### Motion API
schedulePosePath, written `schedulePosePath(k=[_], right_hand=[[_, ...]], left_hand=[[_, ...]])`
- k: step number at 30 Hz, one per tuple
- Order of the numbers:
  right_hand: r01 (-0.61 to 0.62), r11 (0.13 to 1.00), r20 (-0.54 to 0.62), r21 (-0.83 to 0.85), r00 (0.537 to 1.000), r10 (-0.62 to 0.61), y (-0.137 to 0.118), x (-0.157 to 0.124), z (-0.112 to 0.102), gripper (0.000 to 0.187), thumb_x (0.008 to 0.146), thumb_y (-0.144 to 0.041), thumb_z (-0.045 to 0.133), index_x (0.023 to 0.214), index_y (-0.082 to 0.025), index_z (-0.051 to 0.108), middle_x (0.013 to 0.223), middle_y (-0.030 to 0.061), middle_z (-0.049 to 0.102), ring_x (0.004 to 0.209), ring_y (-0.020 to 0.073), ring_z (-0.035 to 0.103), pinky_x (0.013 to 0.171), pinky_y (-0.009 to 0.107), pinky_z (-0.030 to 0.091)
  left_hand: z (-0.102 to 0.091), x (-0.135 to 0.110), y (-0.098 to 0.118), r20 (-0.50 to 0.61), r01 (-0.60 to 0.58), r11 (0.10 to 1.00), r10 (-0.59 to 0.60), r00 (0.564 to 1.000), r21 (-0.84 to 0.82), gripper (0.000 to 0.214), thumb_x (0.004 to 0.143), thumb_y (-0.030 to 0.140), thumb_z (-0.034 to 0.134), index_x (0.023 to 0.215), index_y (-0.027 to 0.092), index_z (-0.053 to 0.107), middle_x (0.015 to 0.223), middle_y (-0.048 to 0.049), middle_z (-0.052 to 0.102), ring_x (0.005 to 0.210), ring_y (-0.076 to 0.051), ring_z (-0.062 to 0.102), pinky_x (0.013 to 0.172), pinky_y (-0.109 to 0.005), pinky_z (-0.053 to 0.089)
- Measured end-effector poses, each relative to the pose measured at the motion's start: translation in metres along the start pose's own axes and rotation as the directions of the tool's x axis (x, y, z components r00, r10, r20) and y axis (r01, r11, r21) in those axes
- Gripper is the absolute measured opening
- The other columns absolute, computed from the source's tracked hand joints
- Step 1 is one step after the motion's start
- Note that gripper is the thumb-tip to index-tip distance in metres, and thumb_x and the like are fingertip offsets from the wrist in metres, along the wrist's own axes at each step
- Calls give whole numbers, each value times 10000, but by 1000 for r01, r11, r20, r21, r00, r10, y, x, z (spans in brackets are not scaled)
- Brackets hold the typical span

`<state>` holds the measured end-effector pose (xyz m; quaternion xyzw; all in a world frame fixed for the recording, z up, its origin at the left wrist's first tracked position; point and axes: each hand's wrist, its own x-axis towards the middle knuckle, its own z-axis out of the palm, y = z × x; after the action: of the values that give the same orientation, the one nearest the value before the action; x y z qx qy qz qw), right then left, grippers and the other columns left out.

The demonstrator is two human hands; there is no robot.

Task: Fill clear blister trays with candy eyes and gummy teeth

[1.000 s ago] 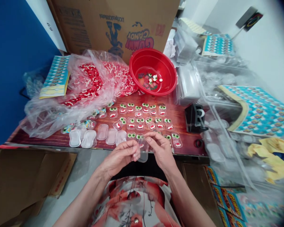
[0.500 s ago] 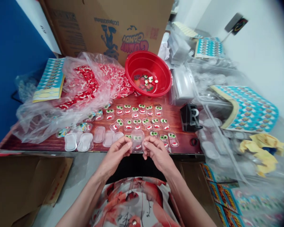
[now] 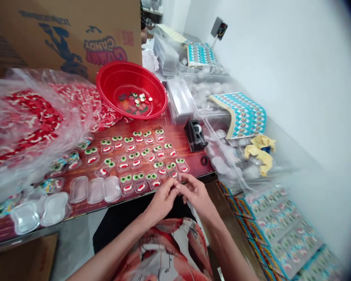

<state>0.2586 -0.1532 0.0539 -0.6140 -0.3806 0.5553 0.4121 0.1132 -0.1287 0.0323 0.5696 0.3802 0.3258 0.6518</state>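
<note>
My left hand [image 3: 163, 198] and my right hand [image 3: 199, 195] meet at the table's front edge, with their fingers bent and the tips together. Whatever lies between the fingertips is hidden or too small to make out. Close behind them stand rows of clear plastic trays [image 3: 140, 182], each with green eyeball candies and a red-and-white mouth-shaped gummy. To the left are several clear trays [image 3: 96, 190] with no candy visible in them. Clear lid-like pieces [image 3: 25, 216] lie near the front left corner.
A red basin [image 3: 105, 84] with a few eyeball candies stands at the back. Left of it lies a plastic bag of red-and-white gummies [image 3: 43, 111]. A black tape dispenser [image 3: 195, 136] and a dark ring [image 3: 204, 160] sit at the right, beside a clear bag of plastic pieces [image 3: 222, 164].
The view has swung to the right. My hands, apart at both sides of a clear plastic piece before, have come together at the fingertips. That piece no longer shows between them.
</note>
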Motion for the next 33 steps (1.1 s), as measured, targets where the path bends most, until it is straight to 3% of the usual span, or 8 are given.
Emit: schedulePosePath(k=[5, 8, 10, 12, 14, 17, 23, 33], right_hand=[[-64, 990, -60, 124, 996, 72, 6, 20, -24, 499, 673, -443, 813, 1042, -154, 640, 853, 20, 631, 541, 94, 495, 455, 228, 405], [6, 961, -309, -278, 946, -95, 9, 37, -29, 439, 719, -429, 775, 1030, -152, 636, 883, 47, 636, 669, 154, 568, 594, 281, 474], [-41, 793, -387, -608, 887, -250, 7, 47, -26, 381, 784, -381, 729, 1074, -153, 639, 1009, 93, 633, 866, 218, 612, 745, 327, 493], [-135, 600, -365, -789, 888, -280, 4, 57, -21, 350, 843, -352, 685, 1132, -162, 632, 1100, 113, 609, 974, 245, 616, 807, 338, 481], [-198, 476, -335, -857, 916, -221, 1, 64, -13, 343, 879, -357, 661, 1171, -182, 621, 1131, 105, 592, 958, 232, 634, 786, 317, 477], [-247, 380, -330, -892, 929, -170, 0, 73, -5, 345, 915, -381, 628, 1209, -204, 600, 1160, 93, 561, 912, 210, 656, 743, 294, 474], [-265, 322, -315, -909, 942, -114, 2, 81, -1, 332, 968, -380, 555, 1225, -170, 575, 1151, 112, 526, 879, 212, 676, 691, 286, 478], [-207, 372, -261, -905, 960, -101, 3, 81, -9, 355, 988, -296, 498, 1304, -142, 543, 1164, 142, 502, 902, 224, 674, 757, 308, 506]], left_hand=[[11, 22, -3, 111, -7, 999, 12, 994, -42, 139, 957, 292, 454, 913, 199, 548, 876, -18, 627, 862, -167, 583, 854, -303, 459], [6, 35, -9, -23, -29, 985, 34, 999, 171, 101, 921, 245, 494, 963, 205, 577, 945, -36, 629, 916, -190, 571, 887, -335, 456], [-1, 46, -11, -130, -32, 910, 94, 987, 413, 140, 916, 222, 498, 1002, 205, 607, 994, -60, 626, 978, -220, 555, 934, -371, 433], [-9, 60, -11, -154, -28, 793, 153, 976, 609, 236, 932, 208, 469, 1104, 195, 630, 1068, -95, 626, 1054, -253, 532, 977, -404, 405], [-15, 76, -9, -118, -25, 671, 168, 979, 741, 317, 949, 205, 435, 1193, 182, 637, 1102, -122, 627, 1081, -278, 516, 982, -419, 395], [-19, 98, -6, -48, -16, 511, 112, 993, 859, 358, 965, 213, 404, 1201, 163, 668, 1085, -145, 641, 1087, -308, 501, 968, -438, 386], [-14, 116, -12, -58, 44, 431, 19, 998, 901, 339, 967, 238, 433, 1183, 215, 694, 1164, -123, 662, 1134, -336, 497, 931, -473, 368], [-2, 126, -4, -112, 93, 319, 43, 993, 943, 292, 951, 240, 451, 999, 174, 732, 1121, -140, 706, 1125, -334, 550, 930, -477, 364]])
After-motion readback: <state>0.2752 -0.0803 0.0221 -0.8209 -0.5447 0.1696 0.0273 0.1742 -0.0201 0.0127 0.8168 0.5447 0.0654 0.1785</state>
